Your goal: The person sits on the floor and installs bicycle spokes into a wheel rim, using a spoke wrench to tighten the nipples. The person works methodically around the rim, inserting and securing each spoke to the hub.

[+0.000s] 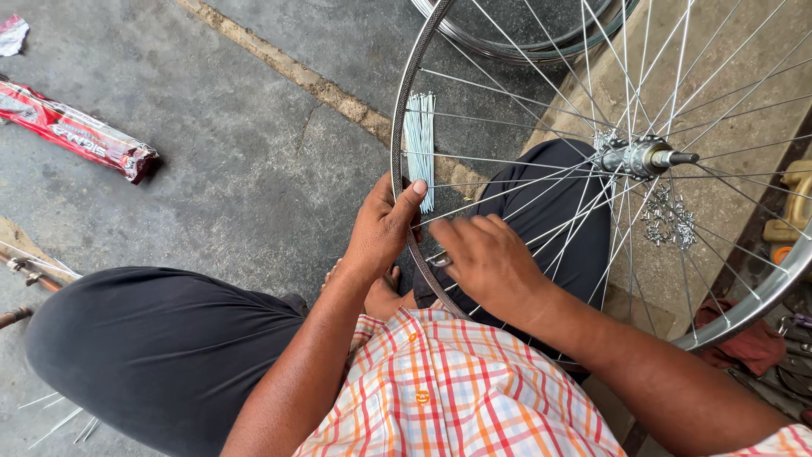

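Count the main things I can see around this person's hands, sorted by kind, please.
Bicycle wheel rims: 2, the spoked wheel held by the left hand and right hand, and a second rim behind it
Bundles of loose spokes: 1
Heaps of spoke nipples: 1
Red wrapped packets: 1
Total: 5

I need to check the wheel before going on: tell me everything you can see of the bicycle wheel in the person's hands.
The bicycle wheel is a shiny metal rim with thin silver spokes running to a metal hub whose axle end sticks out. No tyre is on it. It stands tilted over the person's lap, partly out of frame. The left hand grips the rim from outside, thumb on its inner side; the right hand rests inside among the spokes near the rim. A second rim lies behind it.
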The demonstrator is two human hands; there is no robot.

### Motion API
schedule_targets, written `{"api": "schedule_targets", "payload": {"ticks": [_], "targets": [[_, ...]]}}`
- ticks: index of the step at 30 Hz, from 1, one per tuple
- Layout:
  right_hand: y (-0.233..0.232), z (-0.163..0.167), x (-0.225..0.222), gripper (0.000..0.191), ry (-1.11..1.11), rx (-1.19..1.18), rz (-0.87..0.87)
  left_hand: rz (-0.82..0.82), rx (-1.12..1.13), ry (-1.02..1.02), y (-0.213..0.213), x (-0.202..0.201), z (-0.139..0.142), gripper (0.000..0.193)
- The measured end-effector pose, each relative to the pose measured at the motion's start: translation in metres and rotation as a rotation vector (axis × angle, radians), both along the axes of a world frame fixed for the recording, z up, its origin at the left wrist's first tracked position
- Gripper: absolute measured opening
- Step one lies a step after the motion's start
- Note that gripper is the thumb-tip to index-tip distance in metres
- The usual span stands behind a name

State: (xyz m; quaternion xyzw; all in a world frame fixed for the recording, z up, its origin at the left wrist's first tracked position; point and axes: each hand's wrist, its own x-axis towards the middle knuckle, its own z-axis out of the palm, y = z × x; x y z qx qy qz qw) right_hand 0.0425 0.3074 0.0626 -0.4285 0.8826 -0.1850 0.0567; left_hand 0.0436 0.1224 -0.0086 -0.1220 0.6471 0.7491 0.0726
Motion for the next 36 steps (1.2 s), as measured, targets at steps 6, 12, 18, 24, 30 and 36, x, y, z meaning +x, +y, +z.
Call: {"api": "schedule_targets", "payload": {"ticks": [6, 12, 18, 24, 30, 36], "targets": [[0.004, 0.000, -0.005, 0.044, -0.009, -0.091, 0.062, 0.006, 0.029, 0.020, 0.001, -0.003, -0.002, 0.045], [0.011, 0.001, 0.001, 0.041, 0.023, -0.103, 0.028, 0.000, 0.013, -0.014, 0.007, 0.002, -0.002, 0.044], [-0.005, -0.002, -0.005, 0.036, 0.002, 0.027, 0.050, 0.019, -0.002, -0.009, -0.001, -0.003, 0.000, 0.046], [0.018, 0.006, -0.003, 0.032, 0.017, -0.157, 0.074, 0.003, 0.001, -0.011, 0.007, -0.001, -0.002, 0.044], [-0.009, -0.004, -0.006, 0.015, -0.028, 0.420, 0.029, 0.015, 0.006, -0.005, 0.001, -0.003, -0.002, 0.043], [0.015, 0.004, 0.002, 0.027, -0.017, -0.166, 0.106, 0.003, -0.003, -0.010, 0.000, 0.004, -0.002, 0.043]]}}
